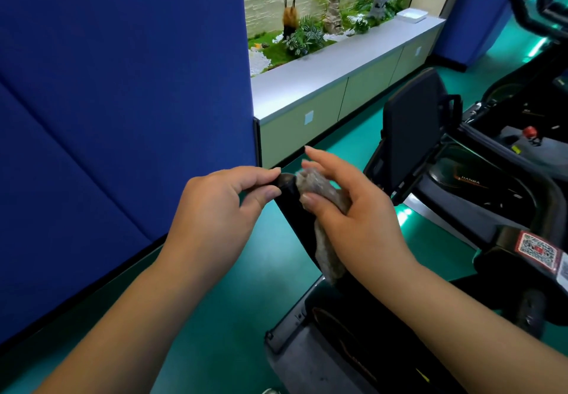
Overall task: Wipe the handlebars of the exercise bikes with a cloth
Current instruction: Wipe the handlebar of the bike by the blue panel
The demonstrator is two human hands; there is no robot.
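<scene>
A tall blue padded partition (123,102) fills the left of the view, standing on a green floor (221,317). The person's left hand (215,209) reaches in from the lower left, its thumb and forefinger pinching the rounded black end of a handlebar (290,206) on an exercise bike. The bar slopes down from that tip toward the lower right. Just beside it, the right hand (359,218) holds a grey-brown cloth (322,197) against the right side of the bar, the thumb pressing the cloth on while the upper fingers are stretched out straight above it. The cloth hangs down along the bar below the palm. Behind the hands, a long grey counter (338,65) borders an indoor garden bed of ferns, white pebbles and a small stone lantern (380,2). To the right stands the bike's black console panel (412,129), and beyond it further black exercise bikes (507,148). A red QR-code sticker (537,247) sits on the frame at the right edge.
</scene>
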